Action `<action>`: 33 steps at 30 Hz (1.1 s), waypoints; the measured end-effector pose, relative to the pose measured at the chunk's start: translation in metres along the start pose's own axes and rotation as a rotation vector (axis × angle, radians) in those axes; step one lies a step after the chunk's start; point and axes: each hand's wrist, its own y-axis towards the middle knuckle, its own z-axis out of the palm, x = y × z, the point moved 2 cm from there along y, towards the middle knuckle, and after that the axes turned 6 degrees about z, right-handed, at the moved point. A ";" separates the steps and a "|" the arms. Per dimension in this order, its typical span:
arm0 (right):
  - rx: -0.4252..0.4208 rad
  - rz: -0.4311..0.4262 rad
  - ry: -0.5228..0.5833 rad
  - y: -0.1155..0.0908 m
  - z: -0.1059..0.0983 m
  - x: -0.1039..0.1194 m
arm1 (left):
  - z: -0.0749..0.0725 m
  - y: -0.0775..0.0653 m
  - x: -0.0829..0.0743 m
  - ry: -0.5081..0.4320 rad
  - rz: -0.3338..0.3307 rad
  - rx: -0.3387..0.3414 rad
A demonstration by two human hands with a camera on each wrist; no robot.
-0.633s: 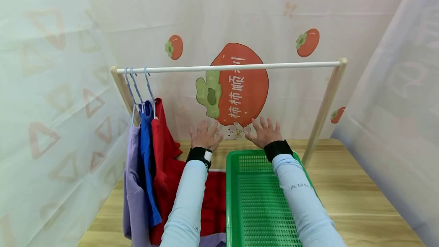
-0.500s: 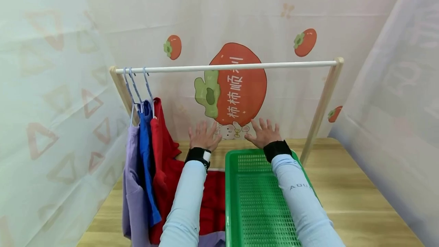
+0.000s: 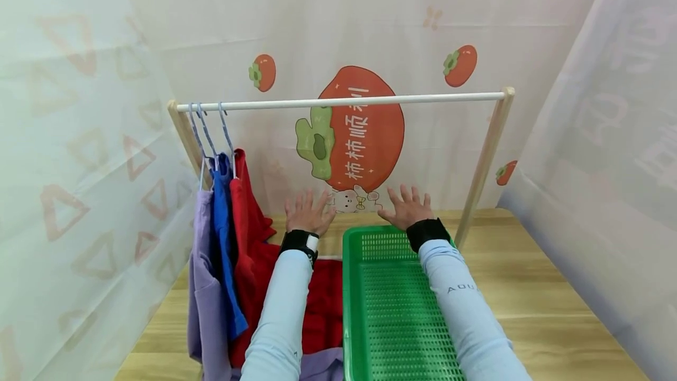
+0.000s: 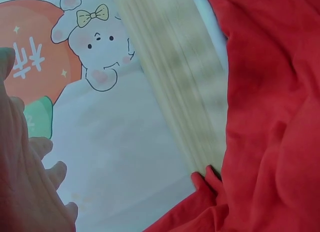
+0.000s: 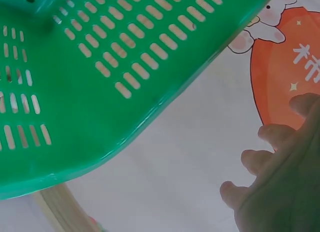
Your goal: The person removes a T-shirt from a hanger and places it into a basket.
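Note:
In the head view my left hand (image 3: 308, 214) is held out with its fingers spread, holding nothing. It is beyond the red garment (image 3: 251, 275); the left wrist view also shows that red cloth (image 4: 272, 122), apart from the fingers. My right hand (image 3: 407, 209), likewise spread and holding nothing, is over the far end of the green basket (image 3: 351, 310). Inside the basket I see only its perforated bottom. Purple (image 3: 206, 293), blue (image 3: 224, 240) and red clothes hang on hangers at the left end of the white rail (image 3: 344, 102).
Wooden posts (image 3: 483, 163) carry the rail at either end. More red cloth (image 3: 324, 293) and purple cloth (image 3: 325, 363) lie low between my left arm and the basket. A wooden table (image 3: 539, 293) extends to the right. Printed curtains (image 3: 423, 40) enclose the back and sides.
The head view has shifted slightly, so the rack, clothes and basket appear further left. My hands are a little further apart. Both stay spread, and nothing was picked up.

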 end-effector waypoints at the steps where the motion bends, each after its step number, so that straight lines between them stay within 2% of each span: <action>1: 0.006 -0.001 0.008 -0.001 0.000 -0.001 | 0.000 -0.001 0.000 0.006 0.004 -0.002; 6: 0.018 -0.033 0.059 -0.002 0.000 -0.011 | 0.001 -0.004 -0.003 -0.004 0.046 -0.046; 9: 0.025 -0.094 0.104 -0.007 -0.003 -0.018 | 0.001 -0.005 -0.007 -0.148 0.042 -0.048; 11: -0.004 -0.165 0.149 -0.017 -0.005 -0.026 | 0.002 -0.011 -0.010 -0.257 0.022 -0.045; 13: -0.057 -0.234 0.215 -0.033 -0.007 -0.035 | 0.001 -0.024 -0.014 -0.348 0.001 -0.074; 14: -0.100 -0.254 0.254 -0.043 -0.008 -0.041 | -0.001 -0.034 -0.017 -0.380 -0.003 -0.110; 16: -0.211 -0.269 0.355 -0.064 -0.008 -0.058 | -0.008 -0.056 -0.024 -0.382 0.016 -0.218; 17: -0.272 -0.256 0.415 -0.074 -0.009 -0.068 | -0.014 -0.070 -0.028 -0.386 0.032 -0.294; 20: -0.481 -0.154 0.588 -0.094 -0.009 -0.099 | -0.041 -0.118 -0.042 -0.359 0.092 -0.554; 22: -0.579 -0.071 0.682 -0.091 -0.004 -0.125 | -0.063 -0.148 -0.050 -0.308 0.144 -0.739; 24: -0.625 -0.001 0.767 -0.072 0.011 -0.158 | -0.085 -0.173 -0.054 -0.245 0.166 -0.905; 26: -0.589 0.050 0.838 -0.043 0.026 -0.189 | -0.105 -0.190 -0.053 -0.152 0.123 -1.034; 28: -0.450 0.047 0.916 -0.021 0.029 -0.207 | -0.120 -0.199 -0.047 -0.091 0.022 -1.074; 30: -0.342 0.032 0.976 -0.011 0.022 -0.205 | -0.129 -0.201 -0.039 -0.047 -0.102 -1.036; 33: -0.178 -0.033 1.169 -0.014 -0.006 -0.178 | -0.134 -0.199 -0.027 -0.007 -0.234 -0.915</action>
